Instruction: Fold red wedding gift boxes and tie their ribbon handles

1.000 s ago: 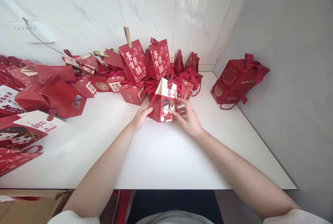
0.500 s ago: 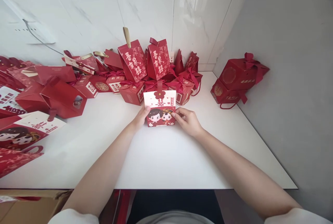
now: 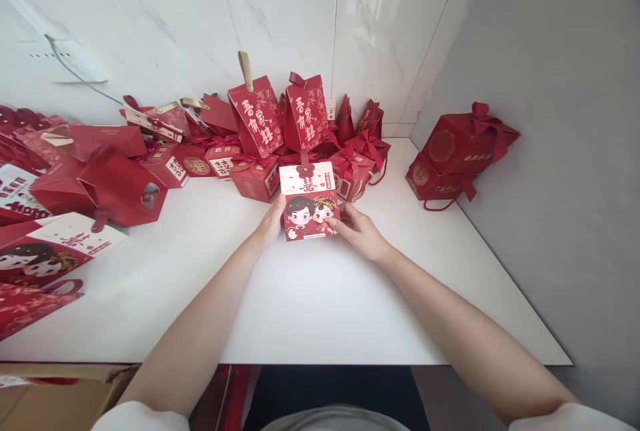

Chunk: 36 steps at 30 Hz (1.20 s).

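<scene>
A red and white gift box [image 3: 311,207] with a cartoon couple on its front is between my two hands, over the middle of the table. A red strap rises from its top. My left hand [image 3: 271,223] grips the box's left side, fingers mostly hidden behind it. On the right side, my right hand [image 3: 361,231] holds the box with the thumb on the front and the fingers behind. Just behind it, a red box [image 3: 256,176] and two upright red boxes with white lettering, one on the left [image 3: 256,117] and one on the right [image 3: 307,113], stand in the row.
Several red boxes [image 3: 125,184] crowd the left side of the white table [image 3: 320,311]. Two stacked red boxes [image 3: 453,151] with ribbons stand at the right by the grey wall. A cardboard carton [image 3: 60,397] sits below the front edge at left.
The gift box has tilted back, so its front faces up more, and it has shifted slightly right. Both hands have stayed on it, with the right thumb further onto the front.
</scene>
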Each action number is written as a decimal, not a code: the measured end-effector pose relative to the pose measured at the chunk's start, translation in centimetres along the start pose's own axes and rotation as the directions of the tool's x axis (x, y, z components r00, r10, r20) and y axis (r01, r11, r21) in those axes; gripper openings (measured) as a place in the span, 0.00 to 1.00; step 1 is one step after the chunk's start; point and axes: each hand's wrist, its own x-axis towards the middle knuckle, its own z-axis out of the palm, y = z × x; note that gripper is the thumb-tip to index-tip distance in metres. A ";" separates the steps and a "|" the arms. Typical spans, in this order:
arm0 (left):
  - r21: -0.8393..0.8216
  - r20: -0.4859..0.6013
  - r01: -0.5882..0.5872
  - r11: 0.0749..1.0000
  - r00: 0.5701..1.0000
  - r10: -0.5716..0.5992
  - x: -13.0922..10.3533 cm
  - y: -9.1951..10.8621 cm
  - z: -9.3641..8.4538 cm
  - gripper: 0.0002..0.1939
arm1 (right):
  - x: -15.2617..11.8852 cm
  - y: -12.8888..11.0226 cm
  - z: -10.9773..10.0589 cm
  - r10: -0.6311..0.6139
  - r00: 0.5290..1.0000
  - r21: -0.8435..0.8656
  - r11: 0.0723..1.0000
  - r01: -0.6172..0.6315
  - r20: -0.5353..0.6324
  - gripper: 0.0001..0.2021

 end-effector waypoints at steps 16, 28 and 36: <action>0.230 -0.062 -0.202 0.952 0.973 0.221 -0.1 -0.2 0.4 0.33 | 0.1 0.8 -0.7 -0.272 0.952 -0.277 0.912 0.302 0.144 0.15; 0.236 -0.071 -0.192 0.953 0.974 0.214 0.0 -0.4 0.5 0.33 | 0.0 0.7 -0.6 -0.256 0.958 -0.324 0.902 0.284 0.126 0.16; 0.404 -0.113 -0.196 0.894 0.959 0.261 -0.2 0.6 0.2 0.28 | -0.3 0.4 -0.3 -0.329 0.944 -0.359 0.880 0.311 0.011 0.12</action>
